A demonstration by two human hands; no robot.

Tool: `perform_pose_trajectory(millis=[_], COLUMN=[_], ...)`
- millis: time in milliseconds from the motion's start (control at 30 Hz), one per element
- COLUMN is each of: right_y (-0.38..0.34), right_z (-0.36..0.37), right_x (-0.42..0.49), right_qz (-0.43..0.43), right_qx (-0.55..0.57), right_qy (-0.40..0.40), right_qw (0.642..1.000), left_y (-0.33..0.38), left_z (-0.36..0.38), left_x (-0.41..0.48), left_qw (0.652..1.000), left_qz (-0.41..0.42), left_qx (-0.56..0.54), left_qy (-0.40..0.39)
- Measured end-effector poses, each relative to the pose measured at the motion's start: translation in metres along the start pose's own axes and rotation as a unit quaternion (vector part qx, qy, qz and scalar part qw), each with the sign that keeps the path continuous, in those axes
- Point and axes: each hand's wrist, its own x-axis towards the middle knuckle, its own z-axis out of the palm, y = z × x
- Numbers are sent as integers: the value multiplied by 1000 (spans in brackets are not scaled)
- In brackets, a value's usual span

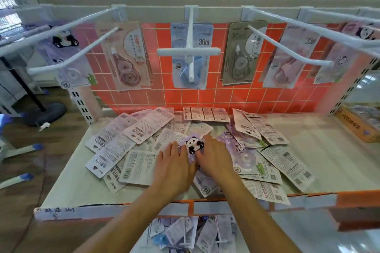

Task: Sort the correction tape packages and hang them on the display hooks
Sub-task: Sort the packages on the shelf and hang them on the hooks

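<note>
Correction tape packages point(144, 141) lay heaped mid-shelf point(329, 150), mostly face down. A panda-printed package point(193, 144) sat nearer the front edge between both hands: left hand point(174, 162) pressed flat, fingers straight; right hand point(213, 154) touched it, its grip unclear.

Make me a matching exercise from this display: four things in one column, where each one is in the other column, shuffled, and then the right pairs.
Things
1. panda package
2. blue package
3. grey package
4. cardboard box

Places
A. hangs to the right of the blue one and is marked 36
B. lies between the left hand and the right hand
C. sits at the far right
D. hangs on the middle hook

Pairs: 1-B, 2-D, 3-A, 4-C
</note>
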Motion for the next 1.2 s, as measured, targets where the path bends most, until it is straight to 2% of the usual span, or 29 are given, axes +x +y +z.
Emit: perform_pose_trajectory(millis=[100, 200, 300, 467, 667, 833, 900, 1067, 1200], right_y=[0, 1, 6, 11, 15, 14, 13, 7, -9], right_z=[0, -6, -14, -21, -24, -23, -29, -42, -47], right_x=[-2, -3, -6, -12, -21, -32, -38, -41, -41], right_qz=[-3, 24, 65, 112, 135, 118, 100, 87, 67], right_qx=[24, 114, 221, 317, 268, 178, 168, 239, 336], right_qy=[12, 19, 28, 44, -22, 11, -2, 7, 34], right_qw=[1000, 993, 973, 941, 954, 977, 981, 967, 939], left_y=[0, -1, -5, -12, -13, -15, -15, -18, -24], left_z=[3, 5, 9, 12, 16, 19, 18, 7, -2], left_x=[-3, -6, -8, -12, -15, -16, -18, -24, -28], left_qw=[1000, 1000, 999, 995, 995, 994, 994, 992, 978], left_qz=[-2, 2, 10, 24, 13, 12, 7, -2, 1], left_qx=[-9, -24, -43, -86, -92, -96, -99, -121, -208], left_qy=[3, 12, 26, 47, 44, 45, 38, 26, 22])
